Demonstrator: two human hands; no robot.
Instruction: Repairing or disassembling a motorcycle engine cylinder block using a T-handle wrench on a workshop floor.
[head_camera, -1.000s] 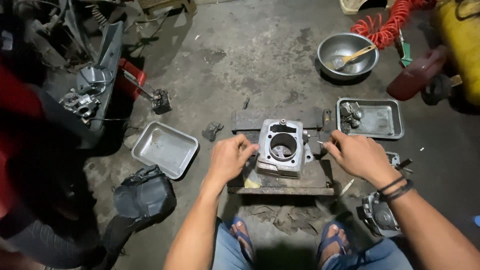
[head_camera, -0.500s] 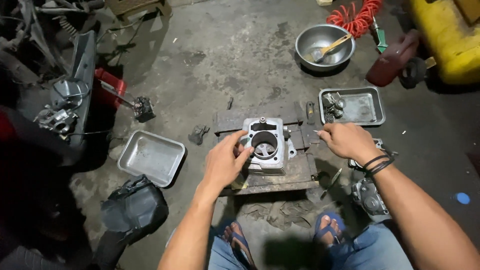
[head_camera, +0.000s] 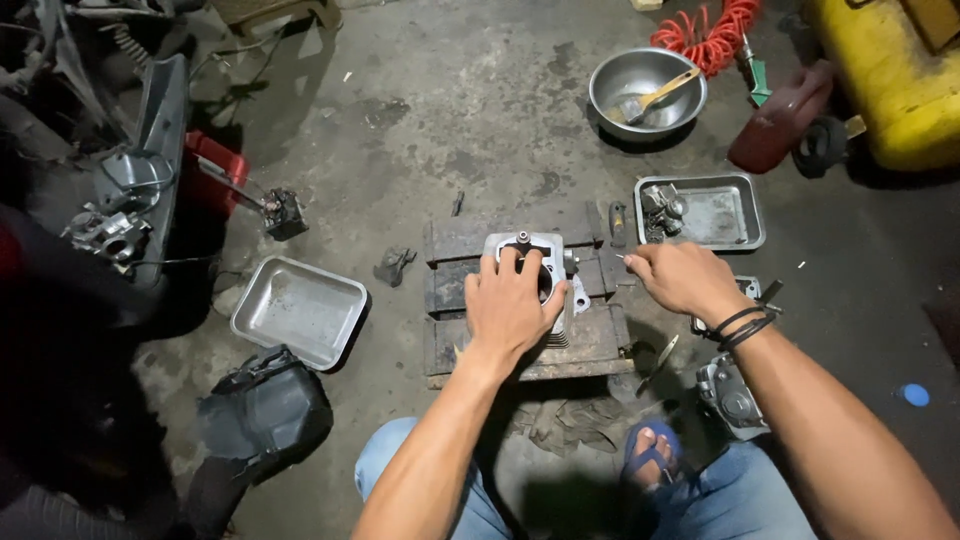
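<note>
Cylinder: centre frame, on wooden block. Left hand has moved from its side onto its top, fingers spread, pressing down. Right hand, now lifted off, hovers right of it, fingers curled together around a thin pin. Part steadied.

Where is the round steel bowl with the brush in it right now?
In the head view, the round steel bowl sits on the concrete floor at upper right, beside the coiled red hose and beyond the rectangular metal tray holding parts.

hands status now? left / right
Left hand: open, palm flat over the metal engine cylinder.
Right hand: loosely closed beside the cylinder; whether it holds something cannot be told.
</note>
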